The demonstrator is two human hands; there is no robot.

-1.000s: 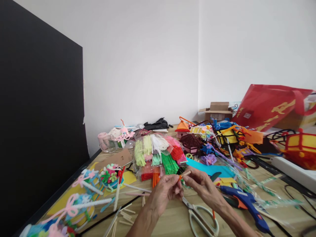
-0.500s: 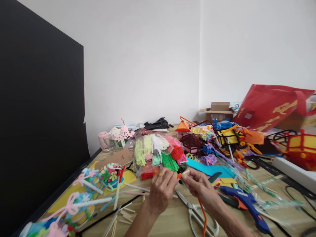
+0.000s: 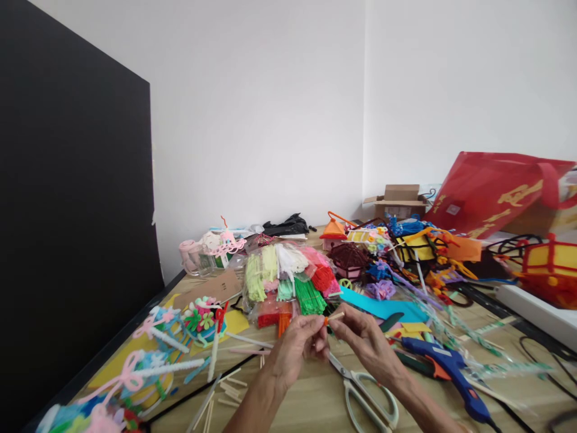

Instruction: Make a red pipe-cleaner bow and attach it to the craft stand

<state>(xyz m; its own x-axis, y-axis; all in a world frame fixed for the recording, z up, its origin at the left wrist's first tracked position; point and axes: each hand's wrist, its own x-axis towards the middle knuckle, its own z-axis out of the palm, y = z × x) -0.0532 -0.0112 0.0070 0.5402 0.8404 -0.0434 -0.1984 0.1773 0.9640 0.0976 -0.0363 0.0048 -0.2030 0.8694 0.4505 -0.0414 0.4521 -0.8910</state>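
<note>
My left hand [image 3: 295, 349] is closed, thumb on top, pinching an orange pipe cleaner [image 3: 326, 321] of which only a small bit shows at its fingertips. A short pale wooden stick [image 3: 336, 316] runs from that orange bit toward my right hand [image 3: 367, 340]. The right fingers are closed on the stick, thumb and index meeting close to the left fingertips. The rest of the pipe cleaner is hidden by the hands. Just below the hands lie scissors [image 3: 367, 400] with pale handles, their blades partly open.
Bundles of coloured pipe cleaners [image 3: 311, 297] lie behind the hands. A blue glue gun [image 3: 444, 364] is at right, beside dark-handled pliers [image 3: 417, 364]. Short wooden sticks [image 3: 232, 394] and pipe-cleaner flower crafts [image 3: 205, 322] are at left. A red bag [image 3: 491, 192] stands at the back right.
My left hand has turned over, from knuckles up to thumb up, uncovering orange pipe cleaners behind it. The orange tail that hung below my right hand no longer shows.
</note>
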